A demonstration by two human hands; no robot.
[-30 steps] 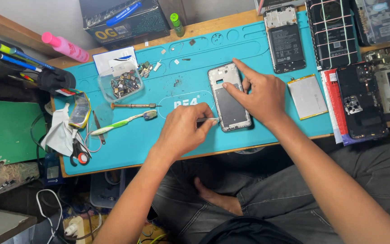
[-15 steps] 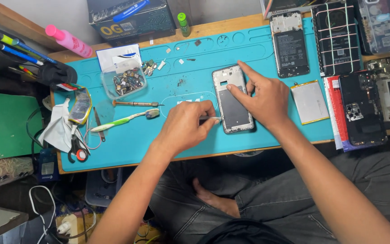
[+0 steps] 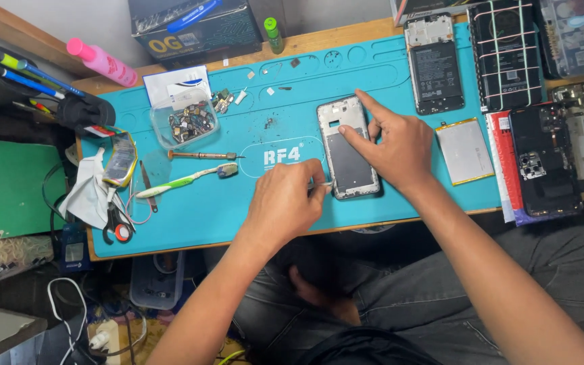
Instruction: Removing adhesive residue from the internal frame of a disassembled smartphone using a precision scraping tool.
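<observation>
On the teal mat (image 3: 197,216) that covers the worktop, a phone frame (image 3: 348,149) lies face-up near the middle. The right hand (image 3: 393,145) presses on it, fingers spread, index finger stretched toward the frame's top right corner, another fingertip on its dark inner panel. The left hand (image 3: 285,203) sits just beside the frame's lower left edge, its grip pinching a thin metal tool (image 3: 324,184) whose tip meets that edge. Left of the hands lie a toothbrush (image 3: 184,180), a screwdriver (image 3: 204,155) and a clear tub (image 3: 185,123) of small parts. A battery (image 3: 465,150) lies right of the frame, apart from it.
</observation>
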